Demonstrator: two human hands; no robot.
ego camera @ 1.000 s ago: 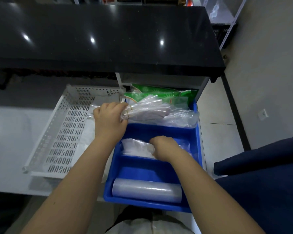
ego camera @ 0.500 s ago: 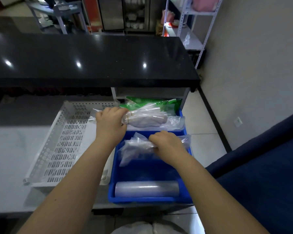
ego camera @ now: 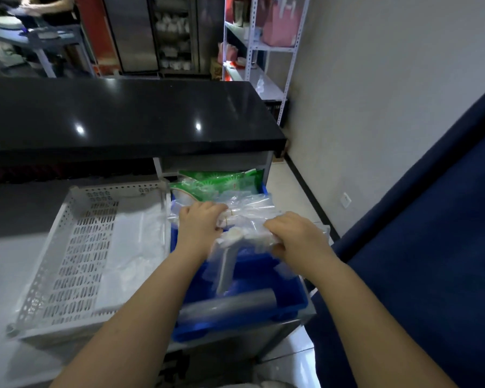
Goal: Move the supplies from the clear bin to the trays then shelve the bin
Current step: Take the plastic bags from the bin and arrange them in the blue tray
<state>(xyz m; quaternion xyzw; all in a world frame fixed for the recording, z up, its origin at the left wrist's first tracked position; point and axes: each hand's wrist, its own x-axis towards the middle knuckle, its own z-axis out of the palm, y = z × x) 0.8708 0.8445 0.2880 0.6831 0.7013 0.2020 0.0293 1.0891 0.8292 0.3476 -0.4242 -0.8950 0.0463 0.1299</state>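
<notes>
A blue tray (ego camera: pixel 289 301) sits on a cart below the black counter. Over it, my left hand (ego camera: pixel 199 228) grips a rolled bundle of clear plastic bags (ego camera: pixel 249 211) bound with a rubber band. My right hand (ego camera: pixel 297 236) is closed on a second packet of clear bags (ego camera: pixel 230 256), lifted above the tray and hanging down. A roll of clear film (ego camera: pixel 230 306) lies along the tray's near end. Green packets (ego camera: pixel 216 180) fill its far end. A white perforated tray (ego camera: pixel 76 264) stands to the left with a clear bag (ego camera: pixel 135 247) lying in it.
The black counter (ego camera: pixel 118 113) overhangs the far side. A dark blue upholstered surface (ego camera: pixel 420 247) crowds the right. White metal shelving (ego camera: pixel 263 51) stands against the far wall. A person works at a table at the far left. The image is motion-blurred.
My right hand has lifted its packet of bags out of the blue tray's middle compartment, up toward the bundle in my left hand. The view has tilted upward.
</notes>
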